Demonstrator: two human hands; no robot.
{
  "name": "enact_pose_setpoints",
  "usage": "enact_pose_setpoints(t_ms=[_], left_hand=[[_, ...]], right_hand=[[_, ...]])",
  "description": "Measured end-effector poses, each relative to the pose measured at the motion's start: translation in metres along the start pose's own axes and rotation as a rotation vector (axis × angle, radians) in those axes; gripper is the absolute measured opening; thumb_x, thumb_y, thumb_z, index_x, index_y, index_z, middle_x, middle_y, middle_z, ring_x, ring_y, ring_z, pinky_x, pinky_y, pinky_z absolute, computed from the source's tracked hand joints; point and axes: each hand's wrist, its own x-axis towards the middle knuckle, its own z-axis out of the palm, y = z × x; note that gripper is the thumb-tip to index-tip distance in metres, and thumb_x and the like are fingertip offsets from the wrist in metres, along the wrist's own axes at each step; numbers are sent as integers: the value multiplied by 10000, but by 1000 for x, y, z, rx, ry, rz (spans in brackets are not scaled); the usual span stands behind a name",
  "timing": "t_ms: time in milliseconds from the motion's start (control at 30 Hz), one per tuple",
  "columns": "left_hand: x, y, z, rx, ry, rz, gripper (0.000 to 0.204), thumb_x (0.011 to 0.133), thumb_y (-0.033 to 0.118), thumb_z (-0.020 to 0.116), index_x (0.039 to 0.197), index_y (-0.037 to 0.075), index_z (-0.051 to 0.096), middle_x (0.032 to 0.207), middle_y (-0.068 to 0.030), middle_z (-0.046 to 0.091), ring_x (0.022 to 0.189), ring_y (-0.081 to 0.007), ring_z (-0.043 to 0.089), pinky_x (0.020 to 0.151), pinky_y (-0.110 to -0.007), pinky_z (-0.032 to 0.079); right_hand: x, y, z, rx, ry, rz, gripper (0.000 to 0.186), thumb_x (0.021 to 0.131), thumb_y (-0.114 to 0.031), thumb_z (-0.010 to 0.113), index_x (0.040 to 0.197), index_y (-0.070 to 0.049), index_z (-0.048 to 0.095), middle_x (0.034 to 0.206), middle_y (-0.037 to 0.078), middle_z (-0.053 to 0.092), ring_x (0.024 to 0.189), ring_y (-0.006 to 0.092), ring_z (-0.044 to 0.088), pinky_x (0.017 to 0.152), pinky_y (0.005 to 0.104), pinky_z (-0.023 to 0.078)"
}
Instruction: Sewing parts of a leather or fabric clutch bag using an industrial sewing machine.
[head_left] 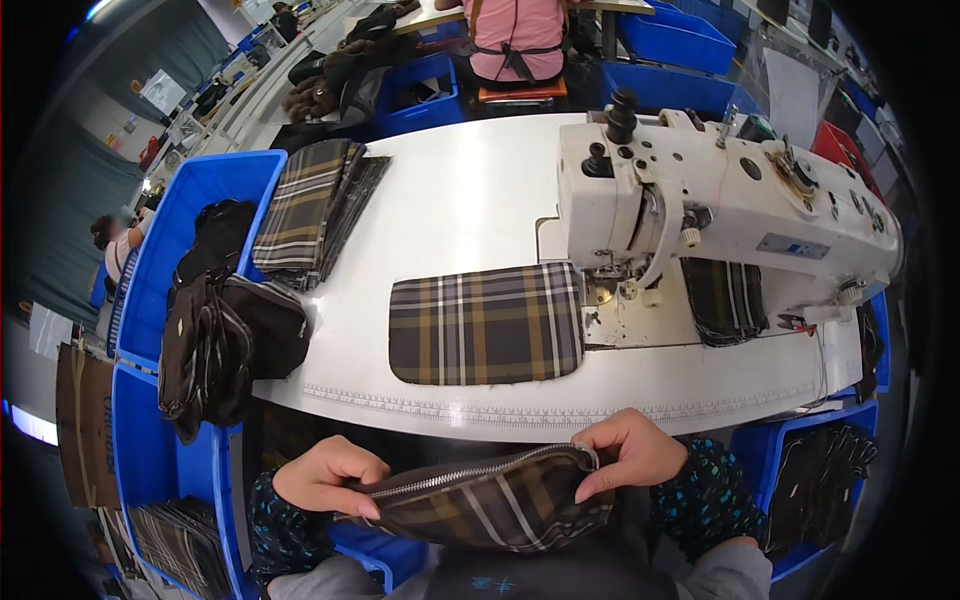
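Between my two hands, in front of the table's near edge, hangs a plaid fabric piece with a metal zipper (490, 500), brown with white and tan stripes. My left hand (330, 477) pinches its left end by the zipper. At the other end, my right hand (630, 455) grips the corner between thumb and fingers. A flat plaid panel (485, 325) with rounded corners lies on the white table (450, 190), its right edge beside the needle area of a white sewing machine (730, 210). Under the machine's arm sits a smaller plaid stack (725, 300).
A stack of plaid panels (310, 205) rests at the table's left, near a heap of dark zippered pieces (220, 330) over a blue bin (140, 300). Another blue bin (860, 420) with dark pieces stands at right. A measuring scale (540, 412) runs along the near edge. Someone in pink (515, 40) sits beyond.
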Motion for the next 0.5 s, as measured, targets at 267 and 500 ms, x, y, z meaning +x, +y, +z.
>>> enact_pose_setpoints(t_ms=[267, 500], left_hand=[[76, -88, 42, -136, -285, -243, 587, 1025, 520, 589, 1236, -27, 569, 1027, 1, 579, 917, -82, 491, 830, -252, 427], [92, -81, 63, -327, -326, -222, 183, 1001, 146, 689, 1040, -32, 705, 914, -1, 652, 806, -60, 551, 720, -234, 464]], right_hand=[[13, -12, 28, -262, -177, 114, 326, 886, -318, 820, 832, -24, 690, 629, -7, 575, 584, 62, 475, 544, 250, 385], [12, 11, 41, -118, -179, 7, 292, 863, -279, 839, 848, -18, 709, 723, 9, 633, 653, 86, 549, 615, 249, 443]])
